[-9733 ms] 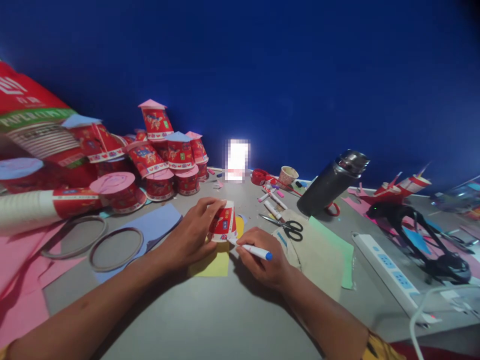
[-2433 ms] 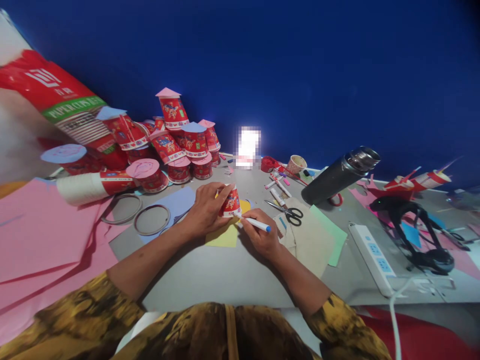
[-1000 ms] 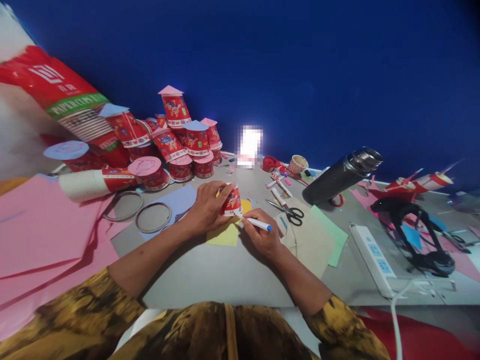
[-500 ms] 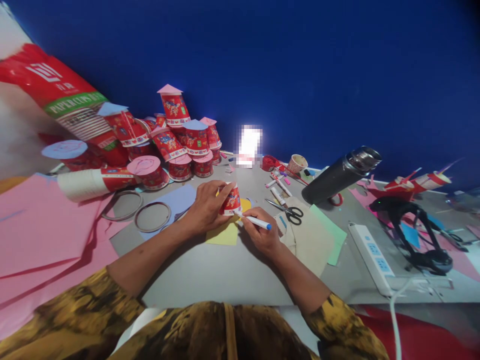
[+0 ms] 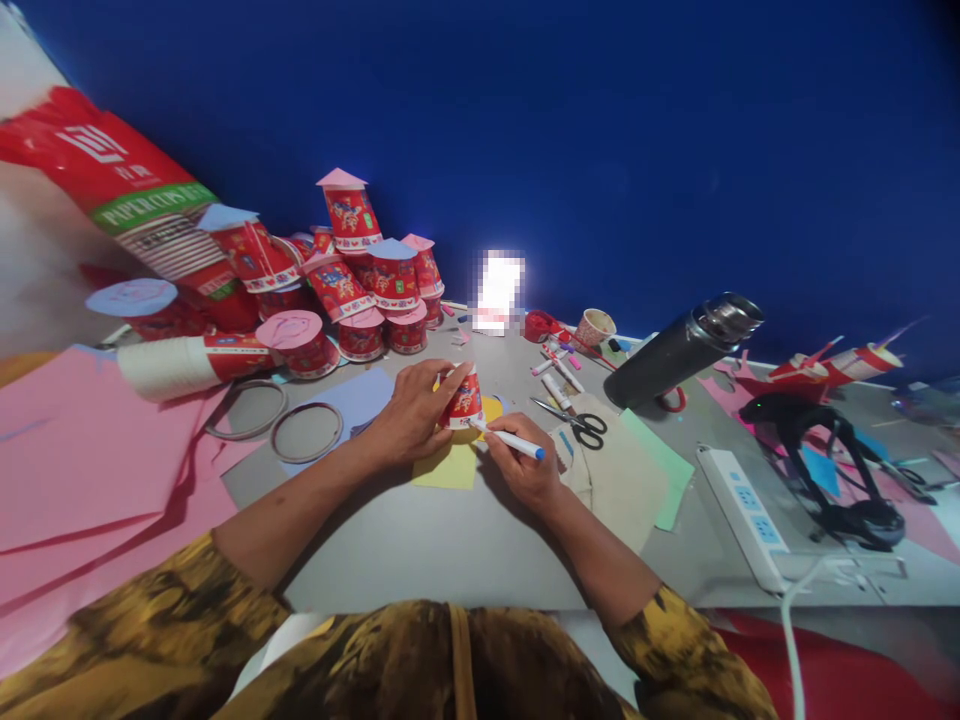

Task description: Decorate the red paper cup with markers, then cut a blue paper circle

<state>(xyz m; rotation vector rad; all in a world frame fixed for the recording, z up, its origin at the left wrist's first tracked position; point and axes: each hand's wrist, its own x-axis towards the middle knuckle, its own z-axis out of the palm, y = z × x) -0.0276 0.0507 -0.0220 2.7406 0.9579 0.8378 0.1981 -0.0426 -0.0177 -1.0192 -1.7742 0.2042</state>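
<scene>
My left hand [image 5: 414,415] is wrapped round a red patterned paper cup [image 5: 466,394], which stands upside down on the table. Between the fingers of my right hand [image 5: 527,468] is a white marker [image 5: 517,443] with a blue end. Its tip meets the white band near the cup's lower rim, though the exact contact is too small to make out. Yellow paper [image 5: 445,470] lies beneath and in front of the cup. A blue paper sheet [image 5: 365,400] extends beside my left hand, with two grey rings [image 5: 305,432] near it.
Red cups topped with paper [image 5: 394,278] are stacked at the back left, beside pink sheets [image 5: 90,450]. Black-handled scissors [image 5: 587,430], loose markers [image 5: 556,360] and a dark thermos [image 5: 679,350] lie to the right. A power strip [image 5: 742,515] and black headgear [image 5: 832,465] are farther right.
Hardly anything differs. The marker and my right hand have shifted very slightly at the cup's lower band, while my left hand keeps its hold.
</scene>
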